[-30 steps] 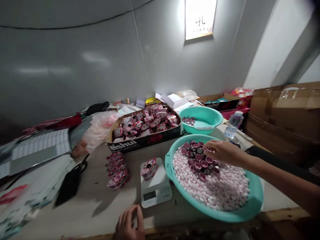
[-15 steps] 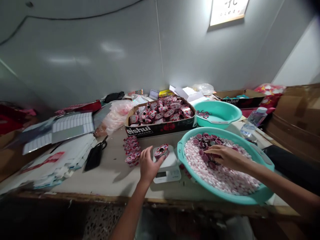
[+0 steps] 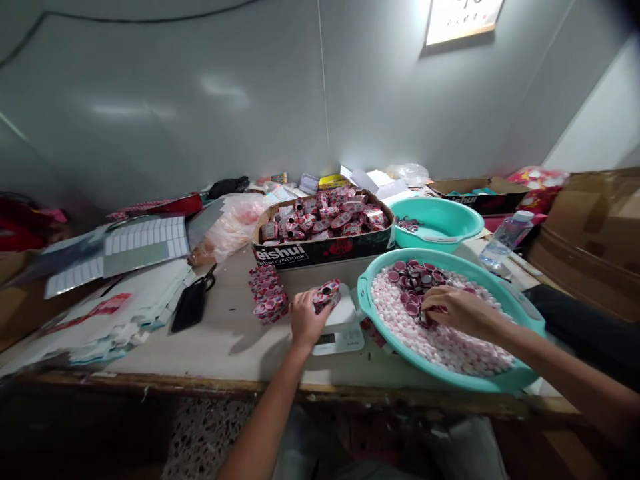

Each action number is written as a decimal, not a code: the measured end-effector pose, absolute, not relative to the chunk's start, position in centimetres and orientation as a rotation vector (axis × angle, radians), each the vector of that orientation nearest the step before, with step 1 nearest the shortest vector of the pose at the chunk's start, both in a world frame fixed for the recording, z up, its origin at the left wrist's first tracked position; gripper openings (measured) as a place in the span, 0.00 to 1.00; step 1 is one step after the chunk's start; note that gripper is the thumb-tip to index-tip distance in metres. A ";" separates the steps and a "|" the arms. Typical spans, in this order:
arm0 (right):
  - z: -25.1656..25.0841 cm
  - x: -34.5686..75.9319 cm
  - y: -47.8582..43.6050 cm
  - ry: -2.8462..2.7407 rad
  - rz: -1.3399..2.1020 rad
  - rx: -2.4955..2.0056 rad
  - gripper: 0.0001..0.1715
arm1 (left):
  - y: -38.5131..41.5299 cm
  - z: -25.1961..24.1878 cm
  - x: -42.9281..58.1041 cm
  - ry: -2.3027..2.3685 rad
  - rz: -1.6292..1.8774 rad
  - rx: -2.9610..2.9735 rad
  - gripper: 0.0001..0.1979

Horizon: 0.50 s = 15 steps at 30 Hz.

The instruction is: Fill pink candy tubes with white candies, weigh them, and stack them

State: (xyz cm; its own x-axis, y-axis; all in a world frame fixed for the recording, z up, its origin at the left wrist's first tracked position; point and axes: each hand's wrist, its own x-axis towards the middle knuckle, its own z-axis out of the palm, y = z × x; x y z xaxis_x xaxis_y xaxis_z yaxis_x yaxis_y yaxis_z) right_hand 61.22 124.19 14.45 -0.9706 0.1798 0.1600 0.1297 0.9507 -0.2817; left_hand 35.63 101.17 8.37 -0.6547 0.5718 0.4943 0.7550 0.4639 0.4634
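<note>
A small white scale (image 3: pixel 341 329) stands on the table with a pink patterned packet (image 3: pixel 327 293) on it. My left hand (image 3: pixel 305 318) has its fingers closed round that packet. To the right, a big teal basin (image 3: pixel 369 294) holds a heap of small pale pink candies (image 3: pixel 440 343) and a cluster of dark red caps (image 3: pixel 415 274). My right hand (image 3: pixel 457 310) rests in the basin on the candies beside the caps, fingers curled in a pinch; what they hold is too small to make out.
Behind the scale a cardboard box (image 3: pixel 320 252) is full of pink packets, and more packets are stacked (image 3: pixel 268 301) left of my hand. A smaller teal basin (image 3: pixel 436 223), a water bottle (image 3: pixel 505 237), black scissors (image 3: pixel 192 301), papers (image 3: pixel 120 313) and brown cartons (image 3: pixel 590 233) crowd the table.
My left hand came up from the table's near edge to the scale and closed on the packet. My right hand slid nearer across the basin, from the caps onto the candies.
</note>
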 end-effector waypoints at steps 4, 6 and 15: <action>15.0 61.3 123.4 -2.861 0.333 -0.306 0.12 | 100.6 9.3 36.6 -2.435 -1.107 -1.133 0.15; 15.5 61.4 122.8 -2.799 0.305 -0.365 0.11 | 99.4 10.3 37.9 -2.438 -1.243 -1.139 0.15; 19.9 59.7 112.2 -2.562 0.733 -0.197 0.06 | 91.7 12.4 45.4 -2.412 -1.544 -1.438 0.17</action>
